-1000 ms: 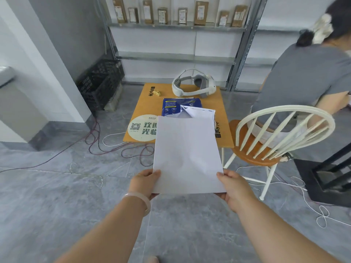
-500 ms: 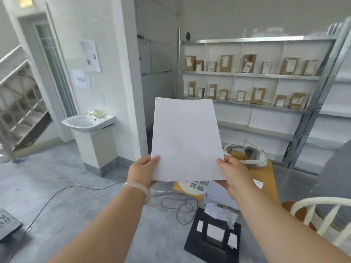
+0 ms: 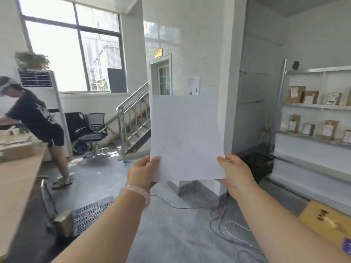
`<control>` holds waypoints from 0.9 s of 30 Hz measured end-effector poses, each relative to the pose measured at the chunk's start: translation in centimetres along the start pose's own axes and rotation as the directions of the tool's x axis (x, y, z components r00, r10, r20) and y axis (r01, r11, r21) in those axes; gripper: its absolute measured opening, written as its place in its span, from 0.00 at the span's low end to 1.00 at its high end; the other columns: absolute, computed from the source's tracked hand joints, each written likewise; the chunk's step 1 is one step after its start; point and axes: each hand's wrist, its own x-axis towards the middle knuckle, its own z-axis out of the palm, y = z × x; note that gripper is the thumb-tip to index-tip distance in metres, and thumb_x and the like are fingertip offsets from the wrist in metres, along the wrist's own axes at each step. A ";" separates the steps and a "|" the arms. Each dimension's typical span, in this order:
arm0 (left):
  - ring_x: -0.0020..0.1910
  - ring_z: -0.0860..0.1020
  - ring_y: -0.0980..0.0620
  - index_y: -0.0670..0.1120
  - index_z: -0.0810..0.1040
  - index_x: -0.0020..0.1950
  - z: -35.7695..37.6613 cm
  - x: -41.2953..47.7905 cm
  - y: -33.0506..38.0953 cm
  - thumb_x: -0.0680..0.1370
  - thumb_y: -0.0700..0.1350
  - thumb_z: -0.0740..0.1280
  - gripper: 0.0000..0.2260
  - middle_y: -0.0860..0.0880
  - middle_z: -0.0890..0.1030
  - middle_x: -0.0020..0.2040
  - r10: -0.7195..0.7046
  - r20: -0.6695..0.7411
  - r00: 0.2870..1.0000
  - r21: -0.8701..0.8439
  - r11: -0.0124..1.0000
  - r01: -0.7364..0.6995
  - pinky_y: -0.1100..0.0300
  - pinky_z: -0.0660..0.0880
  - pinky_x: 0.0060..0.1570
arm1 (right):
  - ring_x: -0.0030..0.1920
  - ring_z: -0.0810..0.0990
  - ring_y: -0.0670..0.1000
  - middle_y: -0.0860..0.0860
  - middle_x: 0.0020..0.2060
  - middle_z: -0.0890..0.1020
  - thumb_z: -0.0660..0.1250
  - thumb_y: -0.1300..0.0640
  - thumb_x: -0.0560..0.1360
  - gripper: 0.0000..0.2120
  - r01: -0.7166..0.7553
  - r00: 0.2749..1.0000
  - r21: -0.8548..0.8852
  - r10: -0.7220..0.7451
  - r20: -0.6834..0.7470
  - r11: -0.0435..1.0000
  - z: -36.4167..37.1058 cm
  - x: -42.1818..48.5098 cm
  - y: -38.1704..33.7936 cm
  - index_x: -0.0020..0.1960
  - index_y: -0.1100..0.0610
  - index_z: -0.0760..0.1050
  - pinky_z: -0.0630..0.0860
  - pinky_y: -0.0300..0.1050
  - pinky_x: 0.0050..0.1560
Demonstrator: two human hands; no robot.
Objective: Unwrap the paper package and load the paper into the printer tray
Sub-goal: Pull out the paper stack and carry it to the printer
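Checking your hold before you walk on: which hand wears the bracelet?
The left hand, at the lower left corner of the white paper stack; its wrist carries a pale translucent bangle. The right hand is bare.

The grey concrete floor (image 3: pixel 171 234) carried loose red and white cables (image 3: pixel 230 230) near its right side, a black perforated panel (image 3: pixel 89 211) at lower left, and an office chair (image 3: pixel 93 133) further back. A metal shelf unit (image 3: pixel 313 107) at right bore brown parcels (image 3: pixel 295 94) on two tiers. A wooden table (image 3: pixel 17 177) stood at left; what lay on it was too blurred to tell.
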 end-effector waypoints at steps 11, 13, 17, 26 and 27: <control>0.29 0.75 0.49 0.48 0.84 0.41 -17.8 -0.3 2.5 0.71 0.48 0.69 0.06 0.47 0.81 0.33 0.189 -0.510 0.839 0.174 0.978 -0.115 0.61 0.69 0.27 | 0.42 0.82 0.53 0.53 0.43 0.84 0.65 0.62 0.75 0.07 -0.129 0.856 0.037 0.092 0.509 0.991 21.8 1.5 5.7 0.49 0.52 0.79 0.82 0.55 0.43; 0.28 0.77 0.54 0.51 0.84 0.44 -20.2 -2.0 3.1 0.74 0.47 0.68 0.05 0.51 0.82 0.33 0.195 -0.619 0.760 0.180 0.978 -0.104 0.63 0.71 0.23 | 0.46 0.82 0.56 0.57 0.48 0.83 0.64 0.62 0.76 0.09 -0.169 0.773 0.019 0.120 0.623 0.986 25.3 0.5 6.3 0.53 0.55 0.79 0.80 0.61 0.51; 0.43 0.81 0.43 0.48 0.82 0.52 -23.9 -6.6 3.9 0.75 0.46 0.67 0.08 0.45 0.84 0.45 0.228 -0.781 0.581 0.203 0.973 -0.109 0.48 0.82 0.38 | 0.46 0.81 0.57 0.58 0.48 0.83 0.64 0.62 0.76 0.08 -0.203 0.588 -0.006 0.127 0.799 0.979 31.1 -2.5 7.3 0.53 0.55 0.79 0.78 0.61 0.51; 0.44 0.81 0.47 0.53 0.82 0.45 -27.2 -20.7 4.1 0.75 0.49 0.69 0.03 0.50 0.84 0.44 0.268 -0.961 0.064 0.260 0.959 -0.115 0.52 0.80 0.38 | 0.48 0.82 0.58 0.57 0.49 0.83 0.62 0.59 0.78 0.07 -0.269 0.121 -0.122 0.159 0.980 0.955 38.9 -15.1 10.0 0.52 0.54 0.78 0.81 0.52 0.41; 0.44 0.81 0.46 0.52 0.82 0.45 -27.5 -22.2 4.4 0.75 0.47 0.69 0.03 0.49 0.84 0.44 0.264 -0.964 0.021 0.258 0.956 -0.137 0.48 0.81 0.41 | 0.50 0.81 0.60 0.58 0.50 0.82 0.62 0.58 0.78 0.07 -0.275 0.081 -0.133 0.160 0.984 0.952 39.5 -16.9 10.1 0.53 0.55 0.77 0.81 0.53 0.43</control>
